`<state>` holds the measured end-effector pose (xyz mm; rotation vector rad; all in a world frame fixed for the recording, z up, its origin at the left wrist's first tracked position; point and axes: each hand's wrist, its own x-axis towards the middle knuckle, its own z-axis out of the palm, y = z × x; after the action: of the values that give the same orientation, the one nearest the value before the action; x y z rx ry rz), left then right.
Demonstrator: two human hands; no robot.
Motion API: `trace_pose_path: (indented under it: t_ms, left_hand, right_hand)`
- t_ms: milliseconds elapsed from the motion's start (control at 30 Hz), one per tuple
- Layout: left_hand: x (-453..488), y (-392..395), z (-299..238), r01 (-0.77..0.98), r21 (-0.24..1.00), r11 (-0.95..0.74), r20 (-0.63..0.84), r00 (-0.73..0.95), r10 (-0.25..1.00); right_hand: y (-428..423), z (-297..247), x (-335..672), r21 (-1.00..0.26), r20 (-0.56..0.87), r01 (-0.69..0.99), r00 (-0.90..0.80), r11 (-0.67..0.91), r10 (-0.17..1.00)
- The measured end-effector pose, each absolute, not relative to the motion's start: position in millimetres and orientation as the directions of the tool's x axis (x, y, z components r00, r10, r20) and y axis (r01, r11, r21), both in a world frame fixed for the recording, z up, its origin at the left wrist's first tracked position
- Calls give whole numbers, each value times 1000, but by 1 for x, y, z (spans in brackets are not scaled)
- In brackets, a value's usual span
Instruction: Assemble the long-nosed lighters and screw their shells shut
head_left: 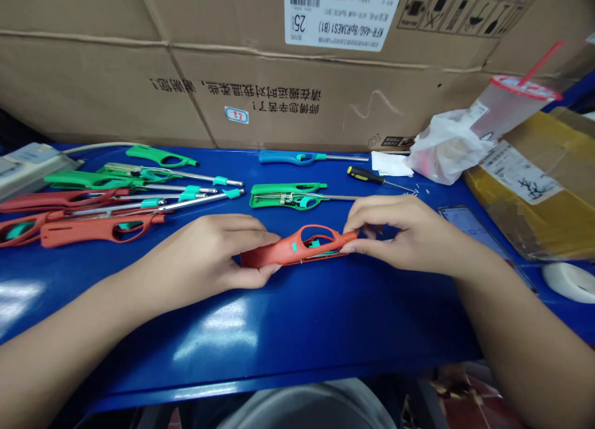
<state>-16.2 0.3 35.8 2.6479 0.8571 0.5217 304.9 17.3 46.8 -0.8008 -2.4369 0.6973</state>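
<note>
An orange lighter casing (304, 245) lies crosswise between my hands, with teal parts showing in its trigger loop and along its open lower edge. My left hand (227, 249) grips the wide handle end between thumb and fingers. At the narrow end, my right hand (395, 234) pinches the tip. Just behind sits an opened green lighter (288, 196) with its inner parts and metal rod exposed. Farther back lies a closed blue lighter (292, 158). A black and yellow screwdriver (365, 175) rests beyond my right hand, close to small loose screws.
Several green and red lighters and casings (97, 230) are piled at the left. A large cardboard box (260, 63) walls off the back. To the right are a bagged drink cup (511, 110), a taped parcel (525, 187), a phone (474, 227) and a white roll (569, 282).
</note>
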Motion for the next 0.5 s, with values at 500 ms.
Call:
trace_pose_path:
  t_ms: [500]
  left_hand:
    - [-13, 1, 22, 524, 439, -730, 220, 725, 652]
  right_hand:
    - [25, 41, 316, -436, 130, 541, -753, 719, 645]
